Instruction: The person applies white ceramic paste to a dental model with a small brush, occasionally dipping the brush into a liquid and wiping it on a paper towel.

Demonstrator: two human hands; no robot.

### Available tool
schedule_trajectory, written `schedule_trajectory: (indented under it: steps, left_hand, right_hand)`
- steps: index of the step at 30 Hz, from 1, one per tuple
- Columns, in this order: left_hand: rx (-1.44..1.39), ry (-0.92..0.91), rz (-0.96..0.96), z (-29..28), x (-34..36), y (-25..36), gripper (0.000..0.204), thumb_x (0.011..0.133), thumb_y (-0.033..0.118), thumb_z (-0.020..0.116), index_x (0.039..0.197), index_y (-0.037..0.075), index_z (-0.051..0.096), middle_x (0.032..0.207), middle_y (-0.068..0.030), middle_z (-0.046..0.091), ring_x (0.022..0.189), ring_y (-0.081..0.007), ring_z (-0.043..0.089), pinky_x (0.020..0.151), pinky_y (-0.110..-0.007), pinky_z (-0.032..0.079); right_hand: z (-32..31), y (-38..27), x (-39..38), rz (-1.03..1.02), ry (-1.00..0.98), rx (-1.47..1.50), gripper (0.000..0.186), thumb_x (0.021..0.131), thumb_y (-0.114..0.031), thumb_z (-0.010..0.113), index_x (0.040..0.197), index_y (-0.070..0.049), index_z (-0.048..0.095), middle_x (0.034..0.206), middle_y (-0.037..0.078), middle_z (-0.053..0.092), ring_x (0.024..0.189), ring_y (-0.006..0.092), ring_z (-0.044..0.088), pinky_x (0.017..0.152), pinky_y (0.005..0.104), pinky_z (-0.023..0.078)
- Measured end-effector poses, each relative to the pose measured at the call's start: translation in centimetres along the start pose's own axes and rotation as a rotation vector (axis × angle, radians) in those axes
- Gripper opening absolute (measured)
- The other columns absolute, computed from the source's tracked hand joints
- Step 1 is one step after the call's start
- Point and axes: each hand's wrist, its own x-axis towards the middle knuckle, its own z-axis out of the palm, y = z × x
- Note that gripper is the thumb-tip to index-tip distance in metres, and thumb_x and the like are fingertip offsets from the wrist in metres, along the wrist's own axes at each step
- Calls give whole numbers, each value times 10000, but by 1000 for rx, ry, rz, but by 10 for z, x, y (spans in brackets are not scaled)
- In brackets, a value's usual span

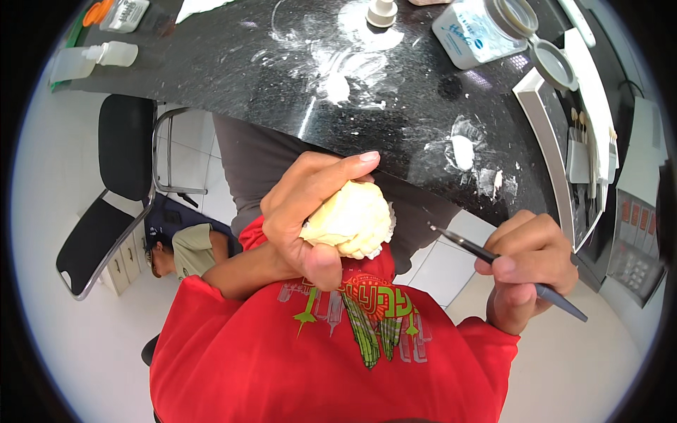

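Note:
My left hand (296, 211) is wrapped round a pale yellow lump (350, 222) with a rough, uneven surface and a white, crumbly edge on its right side. It is held in front of my red shirt, near the table's edge. To the right, my right hand (532, 261) grips a slim carving tool (474, 247) like a pen. The tool has a dark handle with a grey end and a thin metal tip. Its tip points left toward the lump, apart from it. My left fingers hide part of the lump.
The black table (233, 77) carries smears of white powder (338, 88). A jar (469, 35) with its lid open stands at the far right, beside a white tray (550, 134). Small bottles (116, 54) lie far left. A black chair (127, 141) and a person (187, 250) are at left.

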Motion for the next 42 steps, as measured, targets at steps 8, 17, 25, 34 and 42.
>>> schedule_trajectory:
  steps: [8, 17, 25, 34, 42]
  left_hand:
    - [-32, -2, 19, 2, 1, 1, 704, 887, 528, 414, 1088, -109, 634, 810, -170, 648, 669, -202, 629, 582, -287, 509]
    - [-735, -140, -524, -14, -13, 37, 655, 956, 503, 349, 1313, -44, 405, 1128, -208, 498, 1060, -272, 569, 903, -409, 518]
    - [-701, -80, -479, -19, -33, 29, 593, 932, 386, 367, 1274, -88, 474, 1145, -159, 517, 1040, -202, 572, 913, -313, 461]
    - [-759, -187, -535, -25, -43, 36, 557, 1003, 434, 277, 1269, -30, 431, 1127, -195, 531, 1052, -297, 593, 915, -412, 502]
    - [-542, -293, -124, -28, -40, 15, 879, 734, 606, 692, 1229, -70, 425, 1167, -269, 535, 1094, -326, 592, 906, -418, 519]
  right_hand:
    - [7, 4, 4, 52, -23, -23, 171, 797, -20, 649, 966, -6, 667, 856, 145, 619, 641, 194, 627, 533, 260, 498]
    - [50, 3, -5, -22, -10, -124, 282, 751, 39, 720, 1020, -34, 684, 994, 177, 584, 830, 233, 664, 651, 273, 573]
    - [83, 13, -10, -71, 92, -361, 397, 632, -48, 863, 986, -55, 683, 946, 148, 578, 691, 138, 625, 512, 224, 524]
    - [95, 9, -26, -41, 163, -331, 424, 600, -119, 892, 960, -67, 674, 903, 141, 597, 698, 144, 633, 496, 212, 497]
    - [103, 6, -41, -73, 207, -299, 382, 611, -86, 874, 942, -59, 685, 957, 172, 631, 793, 208, 672, 639, 253, 579]
